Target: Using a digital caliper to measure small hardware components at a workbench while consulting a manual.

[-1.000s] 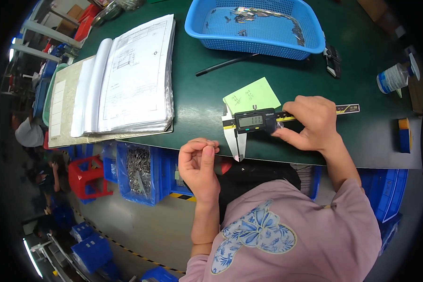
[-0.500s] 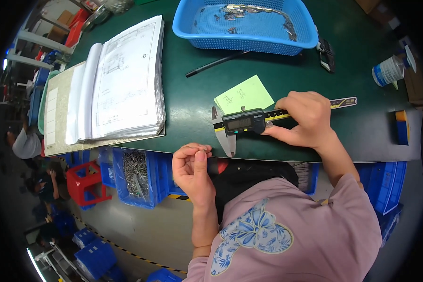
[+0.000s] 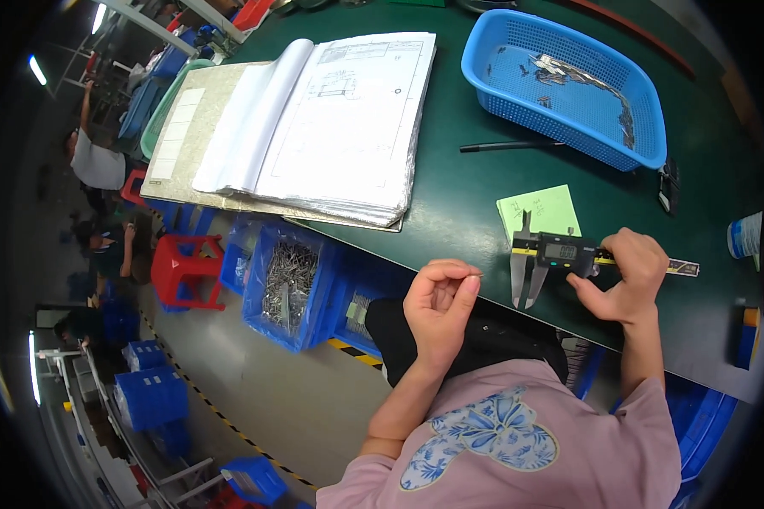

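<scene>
Gripping the calipers [image 3: 560, 251], the right hand [image 3: 628, 276] has just parted their jaws, seemingly making room for the small piece [image 3: 478, 275] the left hand [image 3: 437, 307] pinches, nearby left.

An open binder [image 3: 344, 127] of drawings lies on the green worktop [image 3: 458, 212], with a slim black pen [image 3: 509, 147] to its right. Below the worktop's edge, a red stool [image 3: 187, 270] stands beside blue bins [image 3: 272, 333]. Farther left, a person in a white top [image 3: 98, 163] appears.
</scene>
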The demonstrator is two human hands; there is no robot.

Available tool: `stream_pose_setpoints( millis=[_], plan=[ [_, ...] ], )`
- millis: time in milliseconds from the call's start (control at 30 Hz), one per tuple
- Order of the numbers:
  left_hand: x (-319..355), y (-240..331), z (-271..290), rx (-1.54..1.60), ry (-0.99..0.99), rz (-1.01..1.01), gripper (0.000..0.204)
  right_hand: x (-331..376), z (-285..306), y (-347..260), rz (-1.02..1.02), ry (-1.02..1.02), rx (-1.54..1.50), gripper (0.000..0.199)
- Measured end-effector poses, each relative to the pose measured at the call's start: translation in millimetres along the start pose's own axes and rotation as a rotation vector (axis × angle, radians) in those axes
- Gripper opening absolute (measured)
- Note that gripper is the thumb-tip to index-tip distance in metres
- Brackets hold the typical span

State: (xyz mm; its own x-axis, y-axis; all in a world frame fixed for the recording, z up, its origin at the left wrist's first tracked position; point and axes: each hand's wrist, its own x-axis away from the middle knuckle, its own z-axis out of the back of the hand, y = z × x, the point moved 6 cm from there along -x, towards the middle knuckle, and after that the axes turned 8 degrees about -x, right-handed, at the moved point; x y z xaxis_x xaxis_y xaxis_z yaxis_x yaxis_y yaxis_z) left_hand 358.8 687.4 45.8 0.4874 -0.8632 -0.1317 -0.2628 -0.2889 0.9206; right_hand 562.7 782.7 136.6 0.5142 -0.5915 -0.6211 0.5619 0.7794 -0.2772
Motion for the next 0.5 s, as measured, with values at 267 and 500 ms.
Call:
stream_pose_setpoints(
  millis=[267, 500],
  plan=[
    [-0.7, 9.6, 2.2, -0.108, 0.028, -0.025, 0.039, 1.3, 9.1, -15.3, 0.209, 0.029, -0.07, 0.055],
    [-0.2, 16.8, -8.5, -0.111, -0.041, -0.065, 0.046, 1.2, -1.3, -7.5, 0.102, -0.043, -0.104, 0.05]
  ],
)
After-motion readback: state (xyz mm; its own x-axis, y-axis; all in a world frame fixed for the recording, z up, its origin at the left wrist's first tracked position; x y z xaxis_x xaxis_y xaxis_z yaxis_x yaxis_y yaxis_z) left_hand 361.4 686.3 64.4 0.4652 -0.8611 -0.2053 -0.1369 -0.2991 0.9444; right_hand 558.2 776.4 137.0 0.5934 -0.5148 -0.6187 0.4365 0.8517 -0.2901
